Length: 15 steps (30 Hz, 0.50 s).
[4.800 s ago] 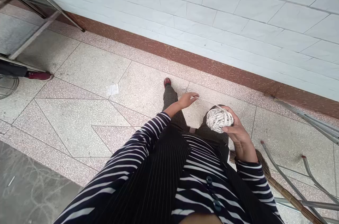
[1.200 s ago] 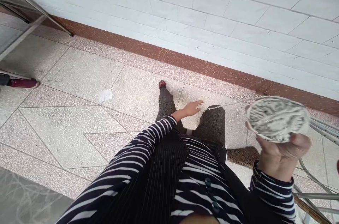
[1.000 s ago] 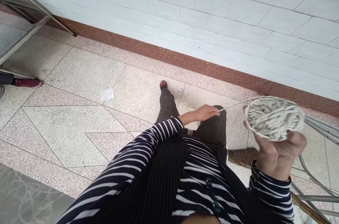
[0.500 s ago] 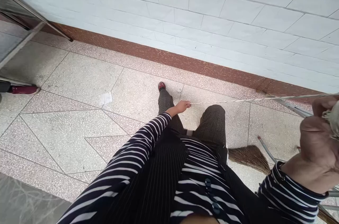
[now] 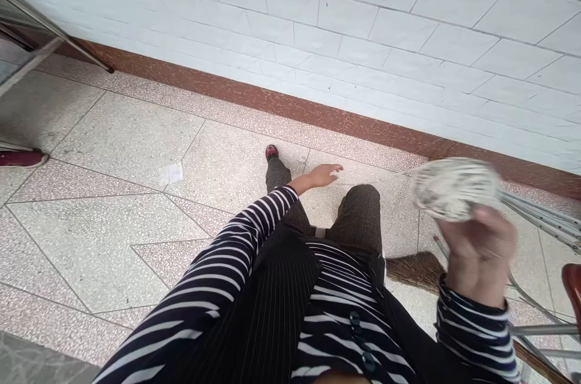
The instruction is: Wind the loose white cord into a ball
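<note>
My right hand (image 5: 482, 248) is raised at the right, its fingers closed around a ball of white string (image 5: 455, 188). The ball is wound in many loops and blurred by motion. Over the floor between my legs, my left hand (image 5: 324, 175) is stretched out with fingers apart, and I make out nothing held in it. Whether a thin strand of string still runs between the two hands is too faint to tell.
Behind my right forearm lies a broom (image 5: 417, 269) with brown bristles. Metal chair legs (image 5: 542, 329) stand at the right, and a metal-framed stand (image 5: 49, 12) at the left. White paper (image 5: 170, 174) lies on the floor. Another person's red shoe (image 5: 22, 158) shows at the left edge.
My right hand has swung inward from the right edge with the ball of string. The taut string between my hands no longer shows. My left hand's fingers have opened from their pinch.
</note>
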{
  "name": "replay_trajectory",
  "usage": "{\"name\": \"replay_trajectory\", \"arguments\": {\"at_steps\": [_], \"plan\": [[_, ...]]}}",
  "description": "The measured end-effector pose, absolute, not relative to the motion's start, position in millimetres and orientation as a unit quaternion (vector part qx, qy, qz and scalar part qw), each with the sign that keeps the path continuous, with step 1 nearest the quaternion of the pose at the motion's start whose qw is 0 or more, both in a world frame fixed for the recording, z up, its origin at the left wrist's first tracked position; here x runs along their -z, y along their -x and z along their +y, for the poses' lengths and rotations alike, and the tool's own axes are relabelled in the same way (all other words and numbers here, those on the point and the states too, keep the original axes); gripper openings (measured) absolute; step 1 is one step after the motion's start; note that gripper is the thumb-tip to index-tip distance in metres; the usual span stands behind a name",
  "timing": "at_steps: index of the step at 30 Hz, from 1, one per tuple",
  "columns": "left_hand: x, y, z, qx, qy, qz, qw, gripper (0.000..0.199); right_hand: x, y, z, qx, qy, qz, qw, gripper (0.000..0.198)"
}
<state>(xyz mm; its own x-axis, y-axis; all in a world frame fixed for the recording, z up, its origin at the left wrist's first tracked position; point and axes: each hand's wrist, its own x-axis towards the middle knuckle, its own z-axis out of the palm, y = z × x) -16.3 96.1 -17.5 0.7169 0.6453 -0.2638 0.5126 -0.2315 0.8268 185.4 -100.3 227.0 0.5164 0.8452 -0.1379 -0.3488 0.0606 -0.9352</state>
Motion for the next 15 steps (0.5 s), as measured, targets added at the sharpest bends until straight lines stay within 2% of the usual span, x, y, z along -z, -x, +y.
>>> {"name": "replay_trajectory", "arguments": {"at_steps": [2, 4, 6, 9, 15], "plan": [[-7, -1, 84, -0.167, -0.742, 0.285, 0.584, 0.044, -203, -172, -80, -0.525, 0.54, -0.241, 0.612, 0.053], [-29, -13, 70, -0.243, -0.686, 0.217, 0.651, 0.043, -181, -168, -66, -0.571, 0.533, -0.233, 0.58, 0.057], [-46, -18, 59, -0.282, -0.651, 0.203, 0.674, 0.041, -164, -170, -59, -0.597, 0.527, -0.233, 0.558, 0.056], [-61, -12, 52, -0.296, -0.65, 0.241, 0.657, 0.032, -150, -177, -61, -0.6, 0.522, -0.243, 0.555, 0.055], [-53, 16, 53, -0.281, -0.729, 0.297, 0.549, 0.031, -131, -181, -82, -0.589, 0.498, -0.216, 0.598, 0.051]]}}
